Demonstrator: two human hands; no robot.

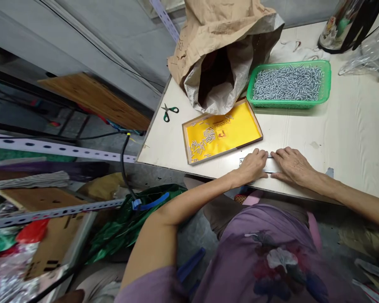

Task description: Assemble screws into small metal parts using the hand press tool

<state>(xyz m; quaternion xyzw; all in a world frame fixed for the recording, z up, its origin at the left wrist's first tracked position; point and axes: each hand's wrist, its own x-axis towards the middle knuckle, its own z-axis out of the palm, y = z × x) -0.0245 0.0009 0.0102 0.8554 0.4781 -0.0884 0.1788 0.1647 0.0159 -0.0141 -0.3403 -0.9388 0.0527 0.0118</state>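
Observation:
Close to the table's front edge, my left hand (254, 165) and my right hand (291, 165) sit side by side with a small gap between them. Both hands have their fingers closed along the two long edges of a narrow metal strip (270, 171). One end of the strip pokes out left of my left hand; most of the rest is hidden under my fingers. Just beyond my left hand lies a shallow cardboard tray (255, 118) with a yellow bottom and a scatter of small metal pins. Farther back, a green plastic basket (326, 82) is full of similar silvery pieces.
A large brown paper sack (205, 31) gapes open behind the tray. Green-handled scissors (166, 112) lie at the table's left. A glass kettle (337, 31) and clear plastic bag (371, 54) stand back right. Perforated metal shelving (57, 148) is left of the table.

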